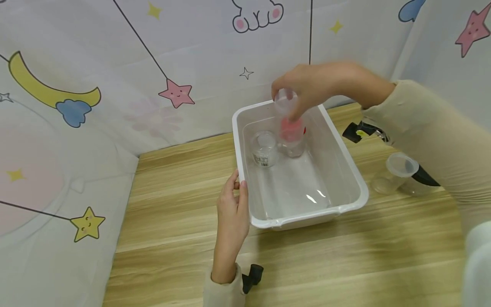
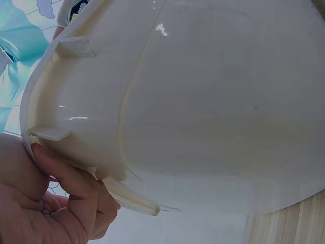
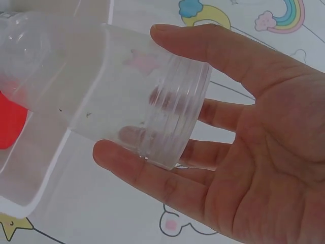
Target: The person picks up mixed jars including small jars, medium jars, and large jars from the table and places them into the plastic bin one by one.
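A white plastic basin [image 1: 347, 170] stands on the wooden table. My left hand [image 1: 234, 209] grips its left rim; in the left wrist view, the fingers [image 2: 84, 195] curl at the basin's edge. Over the far part of the basin, my right hand [image 1: 312, 87] holds a clear plastic jar [image 3: 127, 91] by its ribbed end, thumb on one side and fingers on the other. Below it, inside the basin, are another clear jar [image 1: 264, 149] with a barcode label and a clear container with something red [image 1: 291, 130]. The held jar partly covers that container.
Right of the basin, clear plastic containers, one with a whitish lid [image 1: 402, 165], stand on the table [image 1: 172, 213], partly behind the right sleeve. A white cloth [image 1: 215, 55] printed with stars and clouds hangs behind and at the left.
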